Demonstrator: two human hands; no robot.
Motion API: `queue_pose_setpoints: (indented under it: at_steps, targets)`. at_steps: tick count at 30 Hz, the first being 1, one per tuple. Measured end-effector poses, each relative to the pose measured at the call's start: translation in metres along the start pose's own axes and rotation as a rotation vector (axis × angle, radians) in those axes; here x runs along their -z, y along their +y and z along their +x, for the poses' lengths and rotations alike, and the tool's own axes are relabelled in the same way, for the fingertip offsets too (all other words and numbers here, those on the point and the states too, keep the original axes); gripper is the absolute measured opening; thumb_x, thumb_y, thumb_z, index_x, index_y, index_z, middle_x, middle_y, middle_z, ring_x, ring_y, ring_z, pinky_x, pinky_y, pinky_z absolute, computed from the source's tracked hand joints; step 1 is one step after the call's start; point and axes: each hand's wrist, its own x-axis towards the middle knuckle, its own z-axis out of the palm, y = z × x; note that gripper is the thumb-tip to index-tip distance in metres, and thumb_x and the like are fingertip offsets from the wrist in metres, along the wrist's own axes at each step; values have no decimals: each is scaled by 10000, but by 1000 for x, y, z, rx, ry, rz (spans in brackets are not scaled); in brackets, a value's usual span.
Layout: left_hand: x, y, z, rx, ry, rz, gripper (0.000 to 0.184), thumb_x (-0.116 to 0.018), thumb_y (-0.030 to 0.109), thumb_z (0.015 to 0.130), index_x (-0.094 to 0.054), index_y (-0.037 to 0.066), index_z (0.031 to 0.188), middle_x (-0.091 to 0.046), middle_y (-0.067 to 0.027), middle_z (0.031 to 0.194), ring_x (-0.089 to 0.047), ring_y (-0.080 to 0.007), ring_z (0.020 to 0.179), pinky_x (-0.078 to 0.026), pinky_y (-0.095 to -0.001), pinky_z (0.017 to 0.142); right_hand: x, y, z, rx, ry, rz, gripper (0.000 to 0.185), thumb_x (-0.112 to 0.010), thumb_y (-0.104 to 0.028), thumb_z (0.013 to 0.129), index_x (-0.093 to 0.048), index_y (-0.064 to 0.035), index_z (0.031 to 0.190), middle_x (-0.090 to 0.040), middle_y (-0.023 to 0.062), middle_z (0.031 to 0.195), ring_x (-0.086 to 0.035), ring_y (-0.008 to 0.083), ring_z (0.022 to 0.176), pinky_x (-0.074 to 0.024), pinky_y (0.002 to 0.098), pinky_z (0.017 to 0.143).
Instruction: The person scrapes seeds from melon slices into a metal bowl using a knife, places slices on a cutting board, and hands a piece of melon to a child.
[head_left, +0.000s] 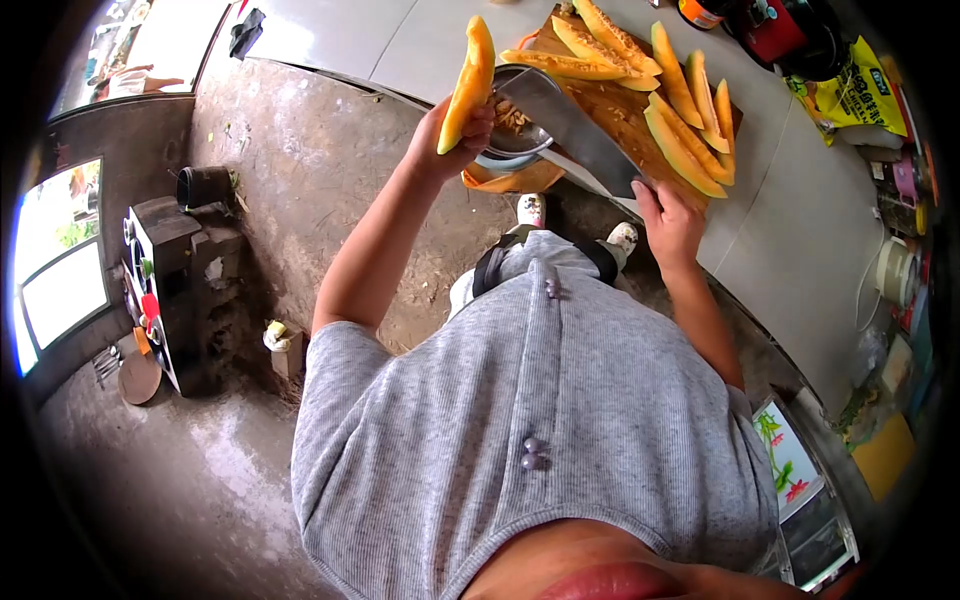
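At the near edge of a pale grey tiled surface [790, 200], the melon is already divided into long wedges: one long, curved orange-yellow melon wedge [471, 80] is up in the left hand [428, 140], while a group of similar orange melon wedges with yellow rinds [683, 150] lies spread over a brown wooden cutting board [590, 97], some overlapping and one reaching past the board's left side. A shiny round metal bowl [537, 138] beside the board holds a small heap of orange seeds and pulp [512, 118], so some of the scooping-out appears done. How clean each wedge is remains hard to judge; a few towards the back seem to carry stringy pulp on their inner faces, and the visible rinds look unpeeled, so any work on those is probably left. The left hand's fingers are curled together around the lower part of the raised wedge, which stands almost upright and apart from the blade. The right hand [672, 222] has its fingers closed on the handle end of a broad grey steel knife [580, 120], thumb laid near the base of the blade; the handle itself is hidden. The blade slants across towards the bowl, its far end above the rim, though whether it touches cannot be told.
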Motion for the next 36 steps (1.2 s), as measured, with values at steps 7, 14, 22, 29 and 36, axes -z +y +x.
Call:
queue_pose_setpoints:
  at_steps: [7, 14, 22, 29, 36]
  targets:
    - [-4, -12, -2, 10, -120, -12, 342, -395, 145, 914, -406, -10, 1219, -476, -24, 771, -402, -66, 528, -336, -184, 464, -1, 3, -7, -243, -64, 123, 357, -637, -283, 838, -533, -22, 619, -540, 130, 555, -512, 278, 479, -398, 336, 465]
    - [-13, -17, -10, 19, -37, -7, 326, -396, 154, 914, -417, -12, 1193, -473, -21, 750, -414, -68, 525, -338, -187, 451, -17, -6, 3, -567, -269, 424, 405, -613, -307, 859, -502, -7, 610, -482, 74, 480, -471, 161, 434, -365, 302, 444]
    - [-7, -16, -32, 74, -3, 3, 288, -355, 242, 930, -470, 23, 1077, -441, -10, 695, -385, -81, 486, -303, -205, 404, -31, -4, 6, -457, -369, 469, 385, -595, -343, 864, -550, -10, 676, -501, 91, 502, -486, 176, 443, -373, 315, 451]
    - [-7, -20, -33, 34, 16, -49, 312, -362, 257, 932, -474, 52, 1139, -430, -12, 692, -369, -81, 472, -291, -198, 407, -41, 2, -2, -467, -276, 249, 439, -589, -362, 859, -479, -5, 627, -486, 181, 549, -480, 337, 482, -375, 378, 463]
    - [6, -19, -25, 15, 53, -48, 243, -387, 243, 918, -486, 53, 1032, -433, -19, 700, -371, -84, 470, -304, -201, 399, -23, -8, -2, -327, -208, 252, 350, -602, -321, 853, -557, -22, 677, -544, 179, 594, -546, 339, 548, -408, 384, 485]
